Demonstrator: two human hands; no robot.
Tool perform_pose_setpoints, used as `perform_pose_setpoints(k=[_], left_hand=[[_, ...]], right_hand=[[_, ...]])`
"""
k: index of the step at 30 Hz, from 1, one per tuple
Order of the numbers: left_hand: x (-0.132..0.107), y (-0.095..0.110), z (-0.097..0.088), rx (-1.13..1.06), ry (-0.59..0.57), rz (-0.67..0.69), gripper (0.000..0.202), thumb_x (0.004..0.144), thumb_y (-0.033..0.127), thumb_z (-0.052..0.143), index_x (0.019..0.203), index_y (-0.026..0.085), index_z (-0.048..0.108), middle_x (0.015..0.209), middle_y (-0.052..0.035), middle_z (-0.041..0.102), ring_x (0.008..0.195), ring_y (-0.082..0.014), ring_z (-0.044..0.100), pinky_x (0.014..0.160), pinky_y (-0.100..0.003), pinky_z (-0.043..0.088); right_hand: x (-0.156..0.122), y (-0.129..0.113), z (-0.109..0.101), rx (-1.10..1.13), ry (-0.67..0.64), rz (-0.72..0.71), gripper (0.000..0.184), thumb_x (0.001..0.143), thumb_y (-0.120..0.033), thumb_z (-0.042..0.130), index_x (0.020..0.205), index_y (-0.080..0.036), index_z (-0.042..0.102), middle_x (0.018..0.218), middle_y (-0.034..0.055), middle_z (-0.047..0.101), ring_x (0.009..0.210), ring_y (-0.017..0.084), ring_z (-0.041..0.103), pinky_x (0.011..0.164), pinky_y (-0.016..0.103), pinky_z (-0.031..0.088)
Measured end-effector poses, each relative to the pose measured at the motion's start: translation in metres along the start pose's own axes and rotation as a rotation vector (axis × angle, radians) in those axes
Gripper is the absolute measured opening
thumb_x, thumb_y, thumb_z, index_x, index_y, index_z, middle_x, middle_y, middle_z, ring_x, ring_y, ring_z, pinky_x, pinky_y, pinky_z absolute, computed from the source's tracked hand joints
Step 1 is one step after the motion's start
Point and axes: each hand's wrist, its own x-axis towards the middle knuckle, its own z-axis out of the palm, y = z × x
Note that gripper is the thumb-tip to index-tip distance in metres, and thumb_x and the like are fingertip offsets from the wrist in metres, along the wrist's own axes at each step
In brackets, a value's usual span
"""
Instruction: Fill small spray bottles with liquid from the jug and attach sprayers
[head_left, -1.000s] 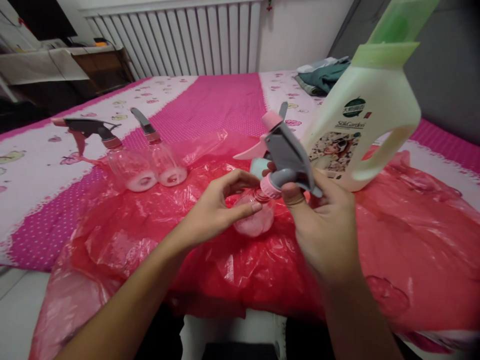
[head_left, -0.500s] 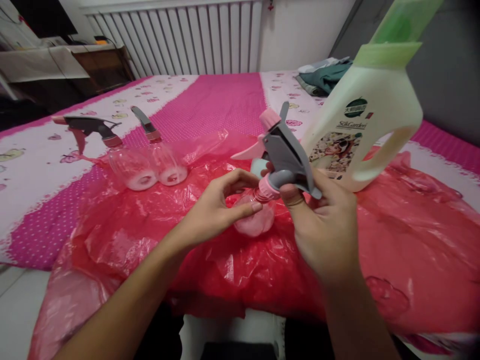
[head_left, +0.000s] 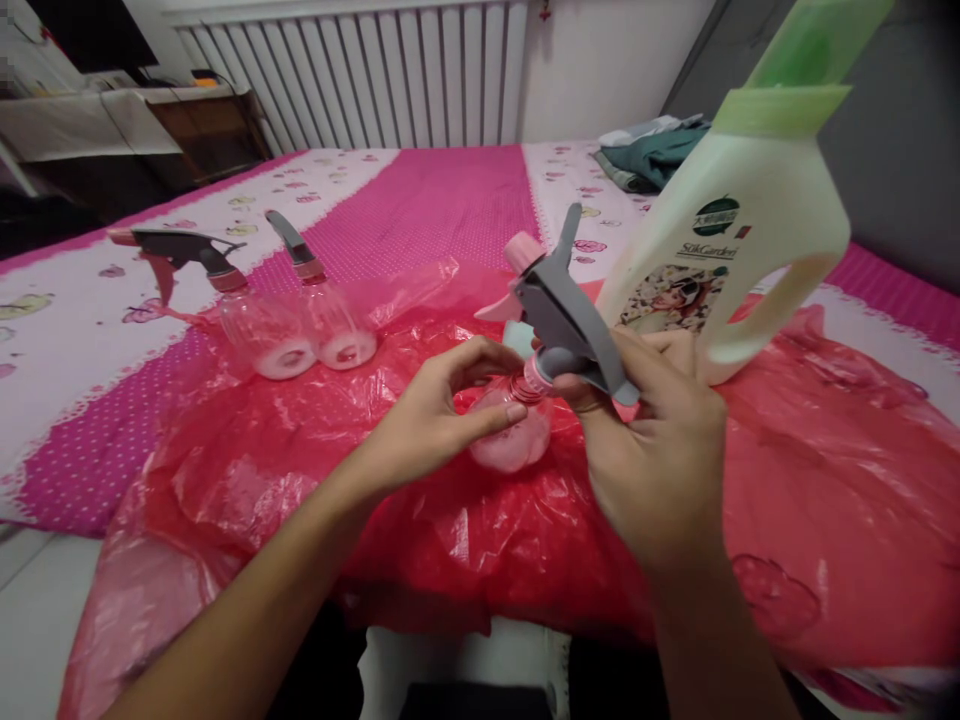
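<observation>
My left hand (head_left: 450,400) is closed round the neck of a clear spray bottle (head_left: 514,440) that stands on red plastic sheeting. My right hand (head_left: 652,430) grips a grey and pink trigger sprayer head (head_left: 562,310), tilted over the bottle's mouth. Its pink collar (head_left: 538,375) is against or just beside the bottle's threads; I cannot tell whether they are engaged. Behind my hands, a pale green cap-like piece (head_left: 518,338) shows in part. A large cream jug (head_left: 750,220) with a green cap stands right behind my right hand.
Two more spray bottles with sprayer heads, one at the left (head_left: 266,335) and one beside it (head_left: 341,325), stand on the red plastic sheet (head_left: 285,480). It covers the near part of a pink patterned bed (head_left: 450,200). Folded clothes (head_left: 652,155) lie at the far right.
My right hand has turned the sprayer head, so its nozzle has swung a little left and its collar sits slightly lower. My left hand stays on the bottle.
</observation>
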Motion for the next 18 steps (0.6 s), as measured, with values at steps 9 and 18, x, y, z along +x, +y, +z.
perform_pose_setpoints(k=[9, 18], left_hand=[[-0.0001, -0.0013, -0.0008, 0.023, 0.008, 0.003, 0.027, 0.088, 0.031, 0.081, 0.11, 0.02, 0.069, 0.116, -0.0083, 0.073, 0.115, -0.0255, 0.068, 0.109, -0.043, 0.048], [-0.0003, 0.0005, 0.0003, 0.004, 0.012, -0.011, 0.027, 0.088, 0.033, 0.082, 0.107, 0.02, 0.069, 0.116, -0.009, 0.073, 0.114, -0.0262, 0.068, 0.108, -0.044, 0.049]], right_hand=[[0.0014, 0.0006, 0.0001, 0.065, -0.007, 0.055, 0.012, 0.098, -0.031, 0.069, 0.102, -0.031, 0.08, 0.09, -0.0013, 0.073, 0.086, 0.019, 0.057, 0.086, 0.039, 0.044], [0.0008, 0.0065, 0.0032, 0.012, 0.012, 0.043, 0.011, 0.097, -0.035, 0.071, 0.102, -0.031, 0.08, 0.094, 0.0, 0.075, 0.09, 0.021, 0.057, 0.088, 0.041, 0.044]])
